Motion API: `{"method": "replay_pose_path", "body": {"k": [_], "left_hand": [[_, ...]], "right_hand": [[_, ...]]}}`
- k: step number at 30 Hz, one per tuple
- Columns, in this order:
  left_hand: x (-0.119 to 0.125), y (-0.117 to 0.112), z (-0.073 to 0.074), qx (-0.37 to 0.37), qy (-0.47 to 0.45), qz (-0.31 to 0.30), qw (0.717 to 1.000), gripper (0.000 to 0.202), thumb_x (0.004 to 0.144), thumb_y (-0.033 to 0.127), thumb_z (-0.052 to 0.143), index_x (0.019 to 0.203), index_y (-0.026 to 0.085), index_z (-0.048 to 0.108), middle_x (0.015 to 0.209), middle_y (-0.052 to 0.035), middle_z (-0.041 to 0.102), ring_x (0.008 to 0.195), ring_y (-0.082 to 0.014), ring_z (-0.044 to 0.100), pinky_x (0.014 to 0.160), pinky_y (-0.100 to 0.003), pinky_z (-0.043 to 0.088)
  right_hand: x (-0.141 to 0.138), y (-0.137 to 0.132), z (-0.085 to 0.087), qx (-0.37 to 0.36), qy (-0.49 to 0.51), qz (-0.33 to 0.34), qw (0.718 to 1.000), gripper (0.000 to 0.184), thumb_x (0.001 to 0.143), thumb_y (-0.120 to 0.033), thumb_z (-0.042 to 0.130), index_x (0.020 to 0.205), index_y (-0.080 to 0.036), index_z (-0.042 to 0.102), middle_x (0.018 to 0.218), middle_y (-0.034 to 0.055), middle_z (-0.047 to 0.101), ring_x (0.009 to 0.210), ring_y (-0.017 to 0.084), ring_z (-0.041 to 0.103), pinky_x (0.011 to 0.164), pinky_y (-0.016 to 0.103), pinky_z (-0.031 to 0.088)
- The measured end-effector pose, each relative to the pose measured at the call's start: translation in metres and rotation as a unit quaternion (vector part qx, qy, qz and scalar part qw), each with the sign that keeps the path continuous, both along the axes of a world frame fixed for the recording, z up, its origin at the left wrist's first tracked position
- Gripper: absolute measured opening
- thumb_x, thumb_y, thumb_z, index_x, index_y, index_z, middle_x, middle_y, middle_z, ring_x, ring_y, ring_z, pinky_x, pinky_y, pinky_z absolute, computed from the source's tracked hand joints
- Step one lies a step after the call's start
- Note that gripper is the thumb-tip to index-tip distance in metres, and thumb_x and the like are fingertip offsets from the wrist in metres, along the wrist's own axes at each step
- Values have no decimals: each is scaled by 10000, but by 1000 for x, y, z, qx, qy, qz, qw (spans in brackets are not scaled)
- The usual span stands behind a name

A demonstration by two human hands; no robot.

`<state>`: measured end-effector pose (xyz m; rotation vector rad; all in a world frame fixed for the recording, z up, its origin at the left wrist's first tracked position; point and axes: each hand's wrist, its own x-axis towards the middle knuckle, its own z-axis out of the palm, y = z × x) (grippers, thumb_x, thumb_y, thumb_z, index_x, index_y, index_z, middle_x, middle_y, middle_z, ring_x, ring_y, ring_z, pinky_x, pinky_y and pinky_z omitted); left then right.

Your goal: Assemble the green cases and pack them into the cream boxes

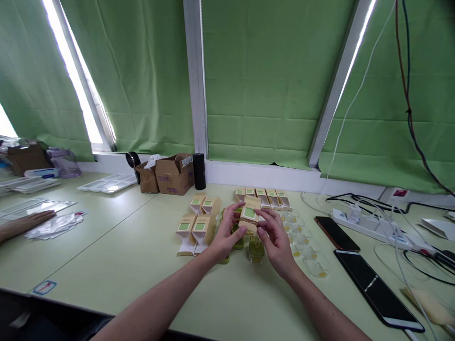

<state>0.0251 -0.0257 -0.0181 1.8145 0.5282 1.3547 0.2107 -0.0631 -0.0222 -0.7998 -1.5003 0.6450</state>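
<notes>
Between them, my left hand [229,227] and my right hand [276,240] grip a small tan cardboard box [250,212] with a green label, fingers closed on its two sides. A flap stands up at its top and another hangs at its lower edge. Just below it on the table is a small green-tinted clear container [256,249]. More green pieces [225,259] lie partly hidden behind my left hand. Several similar boxes with open flaps [199,229] stand to the left, and a row of more boxes [263,196] is behind. Clear plastic pieces with yellow spots [314,263] lie on the right.
Two phones [377,289] and a white power strip [369,227] with tangled cables are at the right. Cardboard cartons [174,175] and a black cylinder [199,171] stand at the back. Another person's hand [31,221] rests at far left by plastic packets [57,225].
</notes>
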Motion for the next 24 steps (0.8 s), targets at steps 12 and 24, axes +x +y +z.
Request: {"method": "replay_pose_path", "body": {"k": [12, 24], "left_hand": [[1, -1, 2, -64, -45, -10, 997, 678, 933, 558, 722, 1483, 244, 480, 1267, -130, 613, 1161, -285, 647, 1020, -431, 549], [1, -4, 3, -94, -73, -30, 992, 662, 906, 515, 755, 1451, 248, 490, 1240, -111, 619, 1175, -286, 624, 1036, -420, 505]], "right_hand": [[-2, -3, 2, 16, -15, 6, 1000, 391, 1042, -439, 579, 1414, -339, 642, 1451, 110, 456, 1051, 218, 699, 1009, 425, 598], [-1, -1, -2, 27, -26, 8, 999, 386, 1049, -410, 584, 1430, -354, 620, 1476, 103, 415, 1064, 212, 697, 1018, 431, 587]]}}
